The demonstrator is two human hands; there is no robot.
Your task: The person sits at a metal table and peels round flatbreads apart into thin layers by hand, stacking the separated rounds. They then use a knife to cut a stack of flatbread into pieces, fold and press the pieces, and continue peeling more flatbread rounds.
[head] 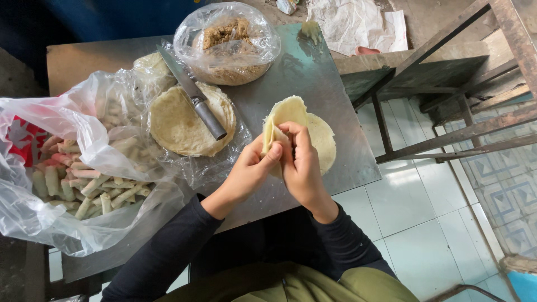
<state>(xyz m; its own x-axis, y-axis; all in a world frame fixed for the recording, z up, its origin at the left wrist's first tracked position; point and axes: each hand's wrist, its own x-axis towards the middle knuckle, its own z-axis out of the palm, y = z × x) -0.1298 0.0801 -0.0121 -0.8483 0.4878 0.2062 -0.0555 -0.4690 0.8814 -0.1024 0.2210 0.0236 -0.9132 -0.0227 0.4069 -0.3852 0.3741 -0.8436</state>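
At the table's left edge a loose plastic bag (67,184) of rolled sticks (95,190) crowded my elbow. Beside it lay a stack of round wrappers (179,126) with a steel-handled knife (193,95) across it, and behind sat a bagged bowl of crumbly filling (226,42). My left hand (249,170) and right hand (302,165) pinched one thin, pale wrapper (282,120), folded upward between closed fingertips, above another flat wrapper (324,140). The metal tabletop (313,78) stayed bare rightward until its edge, near a rusty frame (447,134).
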